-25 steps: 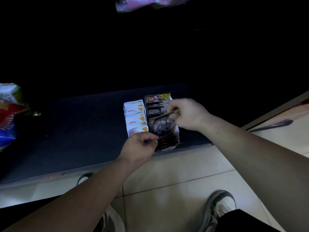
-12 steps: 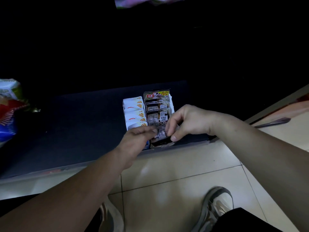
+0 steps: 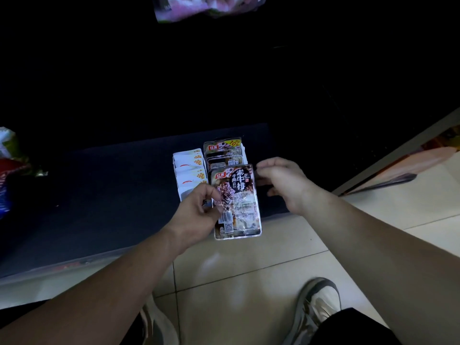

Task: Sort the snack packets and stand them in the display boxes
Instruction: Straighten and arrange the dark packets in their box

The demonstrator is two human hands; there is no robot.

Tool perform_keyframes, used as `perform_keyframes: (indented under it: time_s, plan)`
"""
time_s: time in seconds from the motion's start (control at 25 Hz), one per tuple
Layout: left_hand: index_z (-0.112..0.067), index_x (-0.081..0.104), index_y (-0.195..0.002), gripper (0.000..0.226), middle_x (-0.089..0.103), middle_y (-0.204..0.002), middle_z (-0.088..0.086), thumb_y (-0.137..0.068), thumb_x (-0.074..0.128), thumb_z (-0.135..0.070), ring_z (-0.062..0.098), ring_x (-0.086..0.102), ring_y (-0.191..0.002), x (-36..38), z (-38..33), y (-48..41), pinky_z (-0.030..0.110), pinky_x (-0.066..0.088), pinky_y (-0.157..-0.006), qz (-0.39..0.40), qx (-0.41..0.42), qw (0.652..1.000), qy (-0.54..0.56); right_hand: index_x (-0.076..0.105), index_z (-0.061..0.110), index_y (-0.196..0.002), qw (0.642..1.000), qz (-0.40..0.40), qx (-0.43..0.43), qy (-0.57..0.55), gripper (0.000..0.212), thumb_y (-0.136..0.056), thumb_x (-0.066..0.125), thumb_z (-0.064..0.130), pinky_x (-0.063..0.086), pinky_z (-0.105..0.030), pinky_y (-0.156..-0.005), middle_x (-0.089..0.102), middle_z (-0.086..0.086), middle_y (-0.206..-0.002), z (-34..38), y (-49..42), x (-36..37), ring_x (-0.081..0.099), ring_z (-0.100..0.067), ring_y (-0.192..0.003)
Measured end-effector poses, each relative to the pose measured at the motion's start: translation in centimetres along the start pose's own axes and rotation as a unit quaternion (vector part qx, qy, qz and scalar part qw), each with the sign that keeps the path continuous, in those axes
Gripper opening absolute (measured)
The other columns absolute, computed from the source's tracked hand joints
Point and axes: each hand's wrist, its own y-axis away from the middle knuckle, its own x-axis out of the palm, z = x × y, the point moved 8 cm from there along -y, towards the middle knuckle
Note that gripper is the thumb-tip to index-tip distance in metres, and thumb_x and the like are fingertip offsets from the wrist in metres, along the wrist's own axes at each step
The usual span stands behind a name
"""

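Observation:
My left hand (image 3: 199, 207) pinches the left edge of a dark snack packet (image 3: 236, 202), held face up over the front of the shelf. Behind it, a row of the same dark packets (image 3: 225, 153) stands in a display box. A row of white packets (image 3: 190, 168) stands in the box just to its left. My right hand (image 3: 281, 183) hovers beside the held packet's upper right corner, fingers loosely curled and holding nothing; whether it touches the packet is unclear.
The dark low shelf (image 3: 99, 195) runs left, where colourful bags (image 3: 10, 170) lie at its edge. A pink bag (image 3: 204, 6) hangs above. Tiled floor (image 3: 249, 282) and my shoes are below; a dark handle-like object (image 3: 388, 181) lies at right.
The dark packet has come up out of the box front and now lies flat in my left hand. My right hand has let go of it and drawn off to the right.

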Motion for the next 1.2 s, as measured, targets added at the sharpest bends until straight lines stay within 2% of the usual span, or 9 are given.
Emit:
perform_keyframes:
  time_s: [0.16, 0.28, 0.44, 0.56, 0.64, 0.76, 0.88, 1.0, 1.2]
  plan:
    - [-0.021, 0.057, -0.1, 0.013, 0.058, -0.105, 0.013, -0.097, 0.059, -0.008, 0.014, 0.05, -0.065, -0.1, -0.3, 0.0, 0.015, 0.04, -0.055, -0.006, -0.001, 1.0, -0.007, 0.064, 0.01, -0.127, 0.991, 0.107, 0.033, -0.068, 0.043, -0.088, 0.078, 0.021, 0.05, -0.031, -0.059, 0.076, -0.011, -0.109, 0.4, 0.3, 1.2, 0.07, -0.023, -0.087]
    - [-0.015, 0.058, -0.101, 0.008, 0.064, -0.107, 0.012, -0.097, 0.063, -0.02, 0.009, 0.055, -0.072, 0.2, 0.1, -0.1, 0.023, 0.046, -0.067, -0.03, -0.044, 0.998, 0.025, 0.074, 0.007, -0.114, 0.984, 0.174, 0.018, -0.022, 0.026, -0.088, 0.074, 0.009, 0.048, -0.037, -0.072, 0.076, -0.016, -0.107, 0.2, 1.1, 3.0, 0.067, -0.024, -0.087]
    - [-0.019, 0.055, -0.104, 0.065, 0.07, -0.098, 0.005, -0.075, 0.066, -0.076, 0.016, 0.064, -0.088, 1.0, -0.8, 0.3, 0.034, 0.051, -0.077, -0.003, -0.078, 0.996, 0.047, 0.072, 0.013, -0.094, 0.988, 0.151, -0.014, -0.035, 0.015, -0.084, 0.077, 0.002, 0.046, -0.03, -0.053, 0.075, -0.005, -0.081, 1.3, 1.8, 3.9, 0.068, -0.015, -0.065]
    - [-0.017, 0.06, -0.104, 0.052, 0.069, -0.09, -0.001, -0.081, 0.072, -0.062, 0.019, 0.065, -0.082, 0.9, -1.0, 0.1, 0.042, 0.058, -0.077, -0.003, -0.11, 0.992, 0.06, 0.069, 0.011, -0.088, 0.994, 0.107, -0.004, 0.005, 0.017, -0.081, 0.076, -0.002, 0.054, -0.035, -0.053, 0.074, -0.012, -0.079, 1.9, 1.6, 3.5, 0.069, -0.025, -0.066]
    - [-0.016, 0.068, -0.1, 0.034, 0.075, -0.087, 0.006, -0.087, 0.062, -0.048, 0.031, 0.07, -0.081, 0.3, 0.2, -0.1, 0.058, 0.059, -0.086, -0.025, -0.152, 0.976, 0.153, 0.069, 0.009, -0.088, 1.0, -0.006, -0.006, -0.007, 0.015, -0.079, 0.071, -0.003, 0.06, -0.046, -0.067, 0.074, -0.019, -0.088, 2.7, 1.2, 1.6, 0.072, -0.036, -0.079]
    - [-0.018, 0.073, -0.103, 0.031, 0.079, -0.098, 0.007, -0.098, 0.049, -0.038, 0.03, 0.074, -0.093, -0.4, 1.7, 0.2, 0.051, 0.054, -0.099, -0.035, -0.193, 0.949, 0.247, 0.062, 0.012, -0.086, 0.982, -0.143, -0.068, -0.099, 0.012, -0.087, 0.065, 0.0, 0.055, -0.036, -0.069, 0.071, -0.008, -0.087, 5.0, 1.0, -1.3, 0.066, -0.027, -0.082]
    - [-0.016, 0.072, -0.108, 0.033, 0.078, -0.104, 0.009, -0.103, 0.044, -0.034, 0.029, 0.073, -0.101, -0.7, 2.5, 0.6, 0.046, 0.052, -0.103, -0.019, -0.201, 0.944, 0.262, 0.06, 0.019, -0.083, 0.981, -0.107, -0.15, -0.068, 0.019, -0.095, 0.064, 0.005, 0.056, -0.036, -0.075, 0.071, 0.001, -0.081, 6.8, 0.8, -0.5, 0.068, -0.02, -0.085]
    - [-0.012, 0.073, -0.111, 0.036, 0.078, -0.105, 0.011, -0.101, 0.047, -0.034, 0.032, 0.072, -0.104, -1.8, 3.3, 0.8, 0.047, 0.05, -0.105, -0.034, -0.2, 0.953, 0.224, 0.06, 0.019, -0.088, 0.988, -0.046, -0.147, -0.004, 0.019, -0.098, 0.06, 0.004, 0.057, -0.03, -0.068, 0.076, 0.001, -0.084, 5.0, 0.3, 1.7, 0.07, -0.015, -0.081]
    - [-0.012, 0.073, -0.105, 0.025, 0.079, -0.098, 0.008, -0.099, 0.054, -0.027, 0.029, 0.074, -0.095, -5.9, 2.9, 1.1, 0.041, 0.053, -0.087, -0.124, -0.163, 0.952, 0.226, 0.058, 0.021, -0.089, 0.981, 0.021, -0.144, 0.132, 0.018, -0.1, 0.059, 0.007, 0.044, -0.012, -0.059, 0.069, 0.011, -0.067, 2.8, -0.3, 3.7, 0.055, 0.006, -0.061]
